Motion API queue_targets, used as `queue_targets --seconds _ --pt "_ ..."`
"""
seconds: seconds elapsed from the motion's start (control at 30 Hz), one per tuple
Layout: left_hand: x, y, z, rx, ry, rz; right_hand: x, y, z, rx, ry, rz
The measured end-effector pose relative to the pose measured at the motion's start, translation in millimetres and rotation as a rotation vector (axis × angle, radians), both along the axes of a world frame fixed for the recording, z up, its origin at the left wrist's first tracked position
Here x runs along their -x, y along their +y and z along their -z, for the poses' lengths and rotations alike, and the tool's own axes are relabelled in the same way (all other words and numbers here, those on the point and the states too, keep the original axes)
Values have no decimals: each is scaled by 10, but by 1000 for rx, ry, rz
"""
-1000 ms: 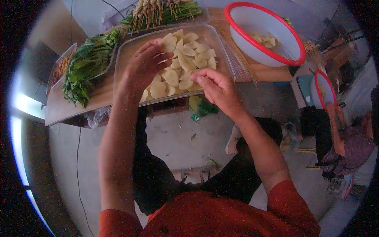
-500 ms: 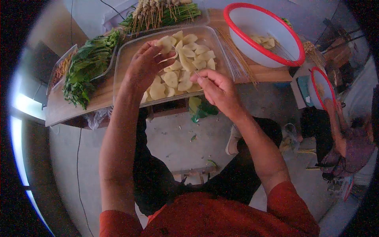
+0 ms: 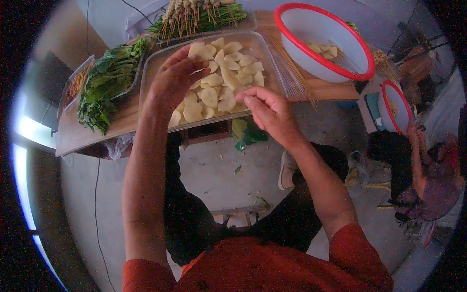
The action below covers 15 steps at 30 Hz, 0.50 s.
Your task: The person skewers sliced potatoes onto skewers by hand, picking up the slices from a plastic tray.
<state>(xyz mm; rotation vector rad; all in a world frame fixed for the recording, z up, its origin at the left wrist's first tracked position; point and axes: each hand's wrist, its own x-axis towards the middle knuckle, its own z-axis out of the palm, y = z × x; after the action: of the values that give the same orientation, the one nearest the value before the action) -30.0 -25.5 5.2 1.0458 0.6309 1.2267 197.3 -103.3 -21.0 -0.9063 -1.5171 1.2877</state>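
Pale yellow slices lie heaped in a clear shallow tray on the wooden table. Over the tray's left part, my left hand has its fingers curled round a pale slice. My right hand pinches a thin skewer between thumb and fingers at the tray's front right. The skewer points up and left towards slices between the hands; its far end is hard to make out.
Leafy greens fill a tray at left. Skewered food lies at the back. Loose skewers lie beside a red-rimmed white basin holding slices. At right, another person's hands are at a smaller basin.
My left hand has shifted slightly left and its fingers have closed in around the slice. My right hand stays nearly in place, still pinching the skewer.
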Motion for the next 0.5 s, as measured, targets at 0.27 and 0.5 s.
queue_targets --seconds 0.27,0.5 --pt "75 106 83 17 113 -63 -26 -28 -21 11 -16 -4" --pt "30 64 38 -10 -22 -51 -17 -25 -8 -12 20 -19"
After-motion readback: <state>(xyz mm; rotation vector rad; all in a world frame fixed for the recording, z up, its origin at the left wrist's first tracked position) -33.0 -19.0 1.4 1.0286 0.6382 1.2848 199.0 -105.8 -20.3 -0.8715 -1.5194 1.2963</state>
